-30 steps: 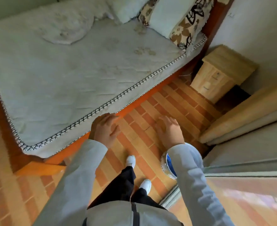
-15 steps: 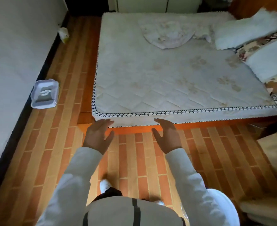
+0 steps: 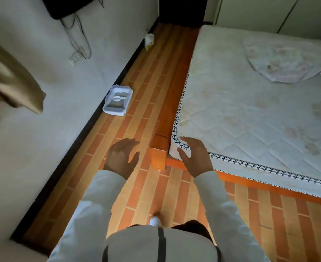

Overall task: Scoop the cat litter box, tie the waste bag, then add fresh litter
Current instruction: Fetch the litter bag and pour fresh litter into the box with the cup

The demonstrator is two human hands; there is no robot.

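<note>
A white litter box (image 3: 118, 101) stands on the striped floor against the dark skirting of the left wall, with a white scoop (image 3: 119, 97) lying inside it. Further back along the same wall sits a small white-and-yellow bag (image 3: 149, 41). My left hand (image 3: 122, 157) hovers open over the floor, well short of the box. My right hand (image 3: 194, 156) is open too, held above the near corner of the mattress. Neither hand holds anything.
A low bed with a white quilted mattress (image 3: 250, 114) on an orange wooden frame (image 3: 157, 157) fills the right side. Between bed and wall runs a narrow floor strip. A beige cloth (image 3: 10, 78) hangs at left; cables and a power strip (image 3: 75, 58) are on the wall.
The view has swung left: the nightstand and pillows left the frame, and the litter box and wall now lie ahead. Both hands stayed open in front of me.
</note>
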